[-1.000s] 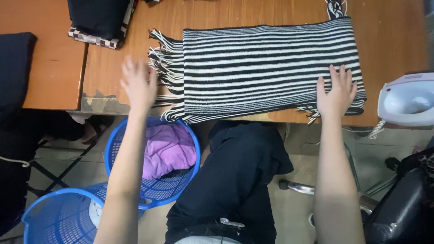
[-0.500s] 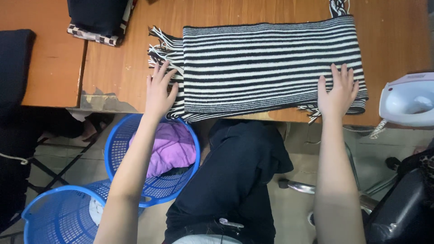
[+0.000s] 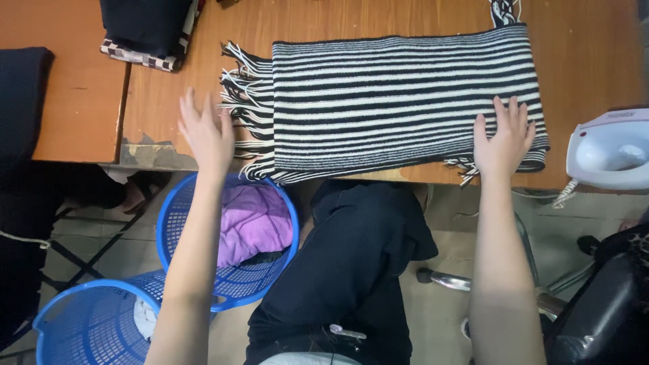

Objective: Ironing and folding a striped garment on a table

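Surface: orange-brown wooden table (image 3: pixel 169 101), chipped along its near edge just left of the left hand (image 3: pixel 206 132). A second tabletop of the same wood (image 3: pixel 74 88) butts against it further left.

Folded black-and-white striped knit scarf (image 3: pixel 405 101) lies flat on the table between the hands, white fringe toward the left hand.

Left hand: fingers spread, palm down, holding nothing, just beside the fringe; contact cannot be told.

Right hand (image 3: pixel 501 140): flat, fingers apart, pressing the scarf's near right corner.

Right of that hand: white plastic appliance (image 3: pixel 608 149) at the table edge.

Below the left forearm, on the tiled floor: two blue mesh plastic baskets (image 3: pixel 182 223), the nearer holding purple cloth (image 3: pixel 253 220).
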